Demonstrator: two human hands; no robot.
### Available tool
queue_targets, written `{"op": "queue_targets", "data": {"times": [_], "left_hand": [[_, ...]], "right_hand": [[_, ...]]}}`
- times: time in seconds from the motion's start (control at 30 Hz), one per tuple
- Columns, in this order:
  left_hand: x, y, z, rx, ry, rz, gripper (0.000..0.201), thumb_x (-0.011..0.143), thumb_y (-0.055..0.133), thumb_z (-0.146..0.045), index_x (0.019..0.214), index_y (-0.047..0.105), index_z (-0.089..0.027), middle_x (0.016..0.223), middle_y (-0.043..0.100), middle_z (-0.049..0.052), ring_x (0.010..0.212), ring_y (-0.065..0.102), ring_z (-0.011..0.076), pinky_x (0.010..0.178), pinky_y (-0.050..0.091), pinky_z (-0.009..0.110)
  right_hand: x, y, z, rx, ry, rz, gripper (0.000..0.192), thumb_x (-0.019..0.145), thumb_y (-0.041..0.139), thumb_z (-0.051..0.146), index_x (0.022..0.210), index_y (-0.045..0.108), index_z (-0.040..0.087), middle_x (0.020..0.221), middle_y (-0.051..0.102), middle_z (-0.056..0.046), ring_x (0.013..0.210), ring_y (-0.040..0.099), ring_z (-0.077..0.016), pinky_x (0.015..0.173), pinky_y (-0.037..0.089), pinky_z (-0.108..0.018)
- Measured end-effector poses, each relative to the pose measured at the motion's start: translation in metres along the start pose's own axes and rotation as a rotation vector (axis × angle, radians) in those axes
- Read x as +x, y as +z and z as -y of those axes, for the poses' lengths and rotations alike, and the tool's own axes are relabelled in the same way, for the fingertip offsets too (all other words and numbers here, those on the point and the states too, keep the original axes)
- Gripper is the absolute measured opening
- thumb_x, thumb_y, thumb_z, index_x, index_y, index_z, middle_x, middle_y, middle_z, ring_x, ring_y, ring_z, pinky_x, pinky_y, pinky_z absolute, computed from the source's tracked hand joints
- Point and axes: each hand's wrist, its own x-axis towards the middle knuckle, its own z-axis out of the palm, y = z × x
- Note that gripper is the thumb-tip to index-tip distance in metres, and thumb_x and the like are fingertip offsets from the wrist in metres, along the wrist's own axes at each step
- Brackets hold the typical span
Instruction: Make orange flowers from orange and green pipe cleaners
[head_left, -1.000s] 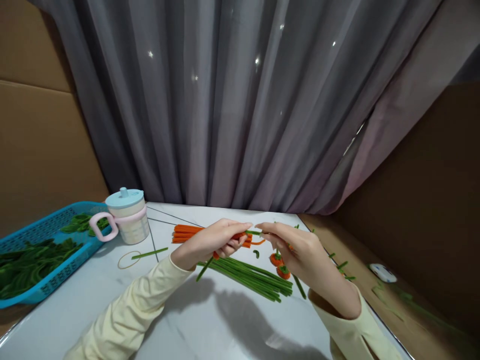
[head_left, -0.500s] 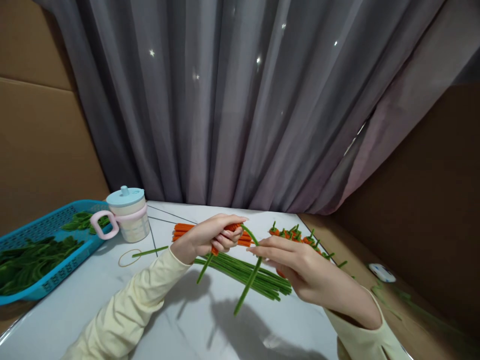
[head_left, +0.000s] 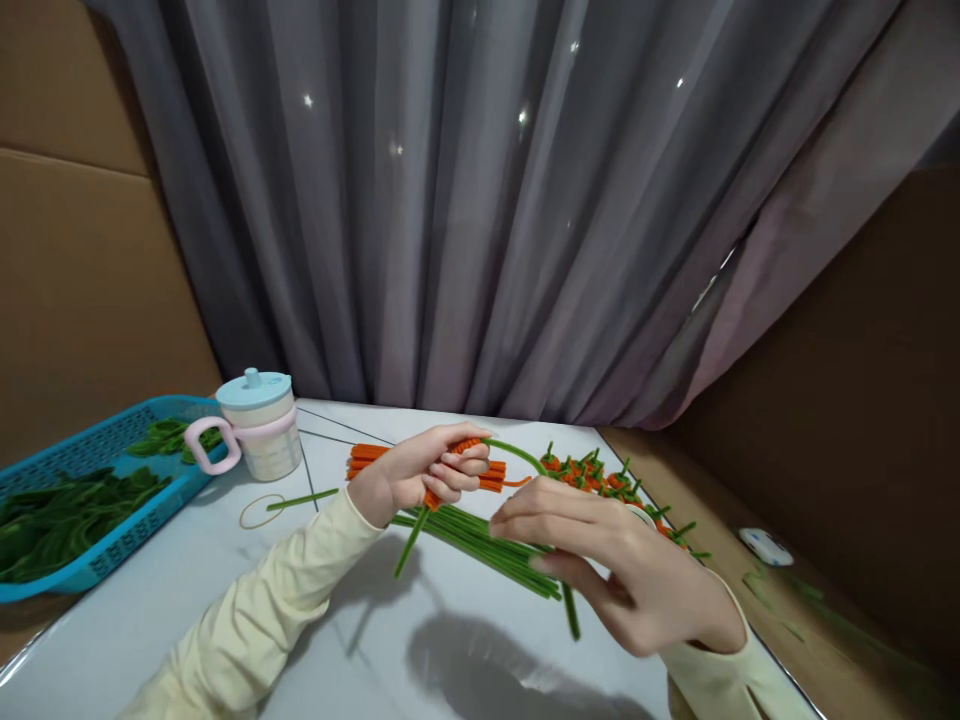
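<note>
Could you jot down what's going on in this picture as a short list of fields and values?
Setting: white table before a grey curtain
Left hand: grips an orange coiled piece with a green stem arching out of it
Right hand: pinches the stem's far end, which points down
Under the hands: bundle of green stems, stack of orange stems
Behind the right hand: pile of finished orange pieces with green tops
Far left: blue basket of green shapes, lidded cup with a pink handle
</note>
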Motion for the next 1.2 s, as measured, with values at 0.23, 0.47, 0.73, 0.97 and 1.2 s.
{"op": "queue_targets", "data": {"times": [0.23,0.47,0.73,0.97,1.2], "left_hand": [[0.003,0.008,0.007,0.121,-0.089,0.069,0.043,0.083,0.057,-0.03,0.048,0.037,-0.014,0.044,0.023,-0.009,0.035,0.003,0.001,0.024,0.013,0.007],[0.001,0.017,0.01,-0.04,-0.014,0.016,0.045,0.084,0.052,-0.027,0.046,0.03,-0.017,0.04,0.02,-0.009,0.03,0.012,0.0019,0.023,0.016,0.009],[-0.003,0.024,0.013,-0.22,0.323,-0.168,0.043,0.079,0.047,-0.022,0.043,0.024,-0.019,0.037,0.02,-0.008,0.028,0.022,0.0046,0.026,0.022,0.014],[-0.008,0.032,0.012,-0.256,0.464,-0.274,0.044,0.077,0.047,-0.02,0.044,0.018,-0.02,0.037,0.018,-0.008,0.027,0.019,0.0043,0.026,0.019,0.016],[-0.01,0.033,0.012,-0.265,0.57,-0.298,0.044,0.079,0.044,-0.019,0.041,0.023,-0.019,0.037,0.017,-0.008,0.028,0.018,0.0043,0.027,0.019,0.017]], "right_hand": [[-0.014,-0.009,0.004,0.358,-0.046,-0.07,0.037,0.096,0.038,0.04,0.092,0.068,0.018,0.079,0.071,-0.005,0.072,0.066,-0.0134,0.071,0.052,-0.025],[-0.006,0.0,0.01,0.089,0.012,-0.078,0.03,0.096,0.036,0.014,0.106,0.064,0.019,0.106,0.065,-0.008,0.075,0.066,-0.0097,0.06,0.055,-0.016],[0.009,0.035,0.008,-0.493,0.033,-0.377,0.019,0.094,0.042,0.013,0.088,0.06,0.017,0.094,0.067,-0.007,0.083,0.061,-0.0157,0.072,0.047,-0.03],[0.015,0.048,-0.003,-0.78,-0.033,-0.389,0.017,0.091,0.051,0.017,0.076,0.058,0.018,0.076,0.067,0.001,0.097,0.06,-0.0189,0.094,0.031,-0.037],[0.015,0.055,-0.009,-0.746,-0.01,-0.455,0.015,0.091,0.054,0.02,0.076,0.056,0.018,0.076,0.068,0.001,0.096,0.061,-0.0171,0.097,0.03,-0.037]]}}
